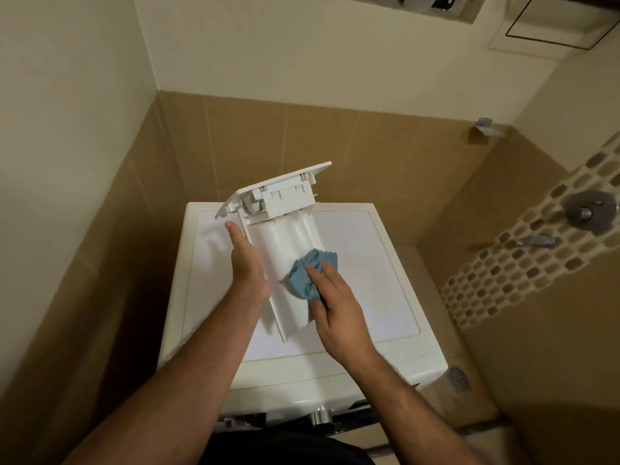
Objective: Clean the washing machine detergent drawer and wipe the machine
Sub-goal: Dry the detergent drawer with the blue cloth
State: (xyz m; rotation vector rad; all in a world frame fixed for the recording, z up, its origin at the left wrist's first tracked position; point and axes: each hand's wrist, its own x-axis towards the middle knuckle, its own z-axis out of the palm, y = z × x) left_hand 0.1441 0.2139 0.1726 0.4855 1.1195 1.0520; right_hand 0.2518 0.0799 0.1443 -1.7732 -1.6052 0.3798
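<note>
Fingers of the right hand [335, 312] lie nearly straight and slightly spread, pressing one blue cloth [310, 275] flat against the single white detergent drawer [285, 243]; the left hand [246, 263] grips the drawer's left edge, thumb stretched up along the side wall and the other fingers hidden behind the plastic, so how far they curl cannot be told. The drawer is held tilted above the top of the one washing machine [362, 263], underside facing the camera, its flat front panel at the far, upper end and its open rear end toward the person. The cloth sits bunched on the middle of that underside, directly under the right fingertips and just right of the left palm. Two bare forearms reach in from the near edge of the machine. At the machine's front, below the hands, a single metallic knob [321, 416] shows on the control strip. Beyond the machine to the right, a mosaic tile band [523, 260] crosses the wall, carrying one round chrome valve [588, 209] and one lever tap [536, 241]. One floor drain [459, 379] lies beside the machine's right front corner.
</note>
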